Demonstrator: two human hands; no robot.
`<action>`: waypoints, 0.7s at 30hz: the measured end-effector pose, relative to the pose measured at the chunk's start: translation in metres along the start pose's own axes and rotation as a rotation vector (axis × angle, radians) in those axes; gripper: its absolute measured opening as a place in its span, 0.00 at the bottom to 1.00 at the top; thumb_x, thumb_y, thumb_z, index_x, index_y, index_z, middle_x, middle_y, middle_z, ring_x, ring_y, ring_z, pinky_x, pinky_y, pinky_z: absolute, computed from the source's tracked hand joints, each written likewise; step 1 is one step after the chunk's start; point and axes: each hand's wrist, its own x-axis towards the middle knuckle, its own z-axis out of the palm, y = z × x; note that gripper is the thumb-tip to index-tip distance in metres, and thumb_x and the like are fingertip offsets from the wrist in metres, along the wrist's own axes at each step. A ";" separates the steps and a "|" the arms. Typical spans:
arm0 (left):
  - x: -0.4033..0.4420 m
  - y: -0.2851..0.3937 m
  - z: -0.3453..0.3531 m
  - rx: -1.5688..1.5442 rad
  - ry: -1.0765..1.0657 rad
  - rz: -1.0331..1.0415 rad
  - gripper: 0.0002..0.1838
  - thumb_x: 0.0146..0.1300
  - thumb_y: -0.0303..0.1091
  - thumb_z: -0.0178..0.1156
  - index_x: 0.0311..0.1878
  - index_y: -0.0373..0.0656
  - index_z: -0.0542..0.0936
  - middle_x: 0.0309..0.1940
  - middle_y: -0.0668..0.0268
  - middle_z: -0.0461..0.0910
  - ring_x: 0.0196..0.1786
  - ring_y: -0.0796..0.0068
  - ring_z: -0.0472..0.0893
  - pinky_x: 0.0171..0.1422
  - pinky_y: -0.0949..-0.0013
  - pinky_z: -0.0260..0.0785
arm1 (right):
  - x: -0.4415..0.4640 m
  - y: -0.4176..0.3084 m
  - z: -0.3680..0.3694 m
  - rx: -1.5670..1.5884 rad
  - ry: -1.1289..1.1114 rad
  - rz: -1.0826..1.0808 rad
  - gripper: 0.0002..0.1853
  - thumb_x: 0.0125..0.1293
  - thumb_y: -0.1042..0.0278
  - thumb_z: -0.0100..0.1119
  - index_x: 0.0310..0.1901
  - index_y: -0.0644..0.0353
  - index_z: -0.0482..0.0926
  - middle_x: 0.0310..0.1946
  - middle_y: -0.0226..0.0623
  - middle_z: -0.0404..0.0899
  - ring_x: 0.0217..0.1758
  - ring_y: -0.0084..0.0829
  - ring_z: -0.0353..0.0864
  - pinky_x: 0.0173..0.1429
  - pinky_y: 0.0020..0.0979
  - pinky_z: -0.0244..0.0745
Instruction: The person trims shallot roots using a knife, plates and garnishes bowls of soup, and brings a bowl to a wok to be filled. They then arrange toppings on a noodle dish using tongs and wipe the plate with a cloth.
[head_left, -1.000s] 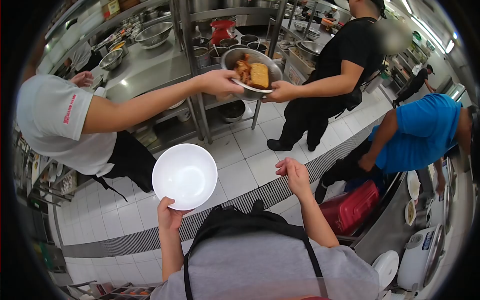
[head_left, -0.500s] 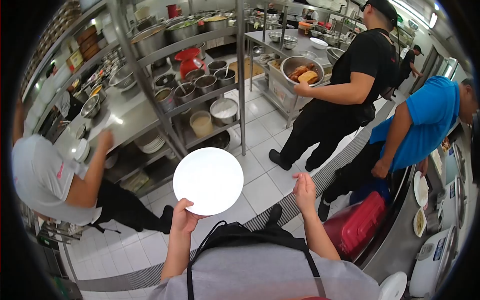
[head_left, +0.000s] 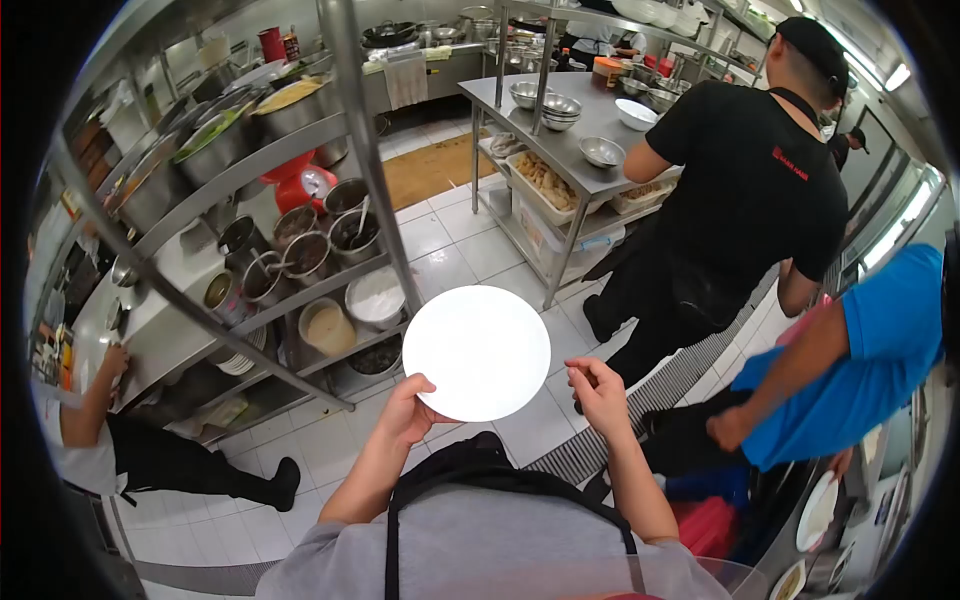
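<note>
A round white plate [head_left: 477, 355] is held out in front of my body, bare on top. My left hand [head_left: 408, 412] grips its lower left rim, thumb on the upper face and fingers underneath. My right hand [head_left: 600, 395] hovers just to the right of the plate, apart from it. Its fingers are curled in toward the thumb, and I see nothing in them.
A metal rack [head_left: 385, 200] with pots stands at left. Ahead is a steel table [head_left: 500, 95] with bowls. A person in black [head_left: 740, 170] and one in a blue shirt [head_left: 870, 360] stand at right; another person's dark-trousered leg [head_left: 190, 460] is at left.
My view has swung and moved forward, bringing the steel table nearer. The plate stays in my left hand. The person in black has turned away, and the bowl of food they held is out of sight.
</note>
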 end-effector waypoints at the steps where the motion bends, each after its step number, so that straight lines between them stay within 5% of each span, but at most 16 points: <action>1: 0.026 0.005 0.003 -0.004 0.004 0.000 0.33 0.45 0.33 0.48 0.58 0.30 0.58 0.50 0.48 0.69 0.46 0.50 0.76 0.42 0.47 0.74 | 0.028 0.005 0.002 -0.002 -0.005 0.003 0.07 0.60 0.72 0.53 0.38 0.64 0.76 0.18 0.25 0.71 0.20 0.14 0.66 0.24 0.17 0.63; 6: 0.169 0.042 0.008 0.068 0.087 0.066 0.33 0.45 0.33 0.48 0.57 0.29 0.59 0.49 0.48 0.70 0.45 0.53 0.77 0.43 0.49 0.74 | 0.161 0.032 0.005 -0.015 -0.085 -0.058 0.07 0.59 0.73 0.54 0.37 0.65 0.76 0.16 0.24 0.70 0.19 0.13 0.64 0.23 0.18 0.60; 15: 0.398 0.168 0.015 0.027 0.221 0.200 0.31 0.47 0.34 0.47 0.57 0.29 0.60 0.46 0.49 0.72 0.45 0.54 0.77 0.43 0.51 0.75 | 0.384 0.084 -0.036 0.093 -0.022 0.180 0.07 0.61 0.73 0.50 0.39 0.64 0.75 0.20 0.28 0.72 0.23 0.15 0.69 0.27 0.17 0.66; 21: 0.462 0.233 0.003 -0.057 0.309 0.381 0.33 0.46 0.34 0.47 0.59 0.32 0.58 0.50 0.51 0.70 0.49 0.53 0.75 0.45 0.48 0.72 | 0.603 0.080 0.055 0.137 -0.325 -0.117 0.07 0.60 0.75 0.48 0.36 0.64 0.77 0.25 0.30 0.71 0.22 0.18 0.68 0.28 0.19 0.65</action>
